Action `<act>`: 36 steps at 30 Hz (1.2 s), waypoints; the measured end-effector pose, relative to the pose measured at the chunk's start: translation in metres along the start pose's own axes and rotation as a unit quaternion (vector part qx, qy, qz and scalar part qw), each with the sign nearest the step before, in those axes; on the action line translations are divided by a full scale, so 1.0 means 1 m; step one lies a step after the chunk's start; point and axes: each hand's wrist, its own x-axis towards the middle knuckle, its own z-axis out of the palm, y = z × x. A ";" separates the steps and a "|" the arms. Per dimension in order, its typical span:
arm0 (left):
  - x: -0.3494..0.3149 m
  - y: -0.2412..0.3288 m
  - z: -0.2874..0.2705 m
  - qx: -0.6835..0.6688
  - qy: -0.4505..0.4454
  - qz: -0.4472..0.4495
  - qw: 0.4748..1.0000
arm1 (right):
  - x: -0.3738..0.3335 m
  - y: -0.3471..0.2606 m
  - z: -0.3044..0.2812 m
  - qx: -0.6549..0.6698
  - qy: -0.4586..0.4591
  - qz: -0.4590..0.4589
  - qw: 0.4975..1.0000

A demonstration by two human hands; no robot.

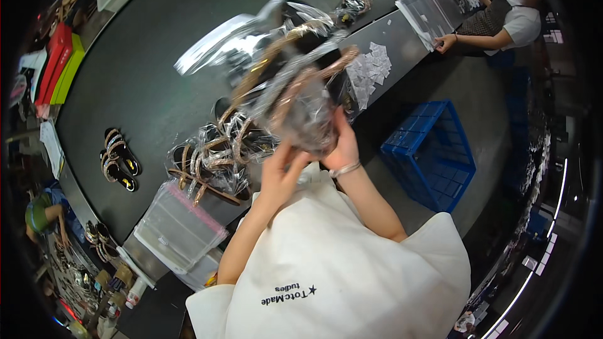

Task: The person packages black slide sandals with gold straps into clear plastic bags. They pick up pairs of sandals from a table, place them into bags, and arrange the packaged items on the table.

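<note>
Close in front of my body, my left hand (278,172) and my right hand (343,143) are both closed on bagged sandals (304,110), wrapped in clear plastic and blurred by motion. Beyond them, more sandals with glittering straps and shiny plastic sheets (220,41) make a heap on the dark table. Left of my left hand lies a pile of bagged sandals (213,157). The plastic and blur hide where the held bag ends and the heap begins. Small white paper slips (370,72) are scattered right of my right hand.
An unwrapped pair of sandals (118,160) rests on the dark table (151,88) at left. Clear plastic bags (179,226) are stacked at the near edge. A blue crate (430,154) stands on the floor at right. Beyond it, another person (502,25) handles clear bags.
</note>
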 end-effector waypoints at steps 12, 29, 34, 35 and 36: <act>-0.038 -0.053 -0.086 0.075 0.243 -0.040 0.966 | 0.115 -0.340 -0.178 -0.164 0.231 -0.249 0.926; -0.136 -0.182 -0.167 0.207 0.544 -0.209 0.786 | 0.128 -0.101 -0.048 -0.615 -0.033 -0.207 0.760; -0.138 -0.168 -0.175 0.120 0.577 -0.192 0.785 | 0.082 -0.007 0.026 -0.710 -0.179 -0.165 0.661; -0.142 -0.165 -0.180 0.107 0.573 -0.178 0.792 | 0.080 0.000 0.025 -0.719 -0.179 -0.172 0.649; -0.146 -0.163 -0.186 0.096 0.568 -0.165 0.800 | 0.080 0.005 0.021 -0.728 -0.177 -0.179 0.637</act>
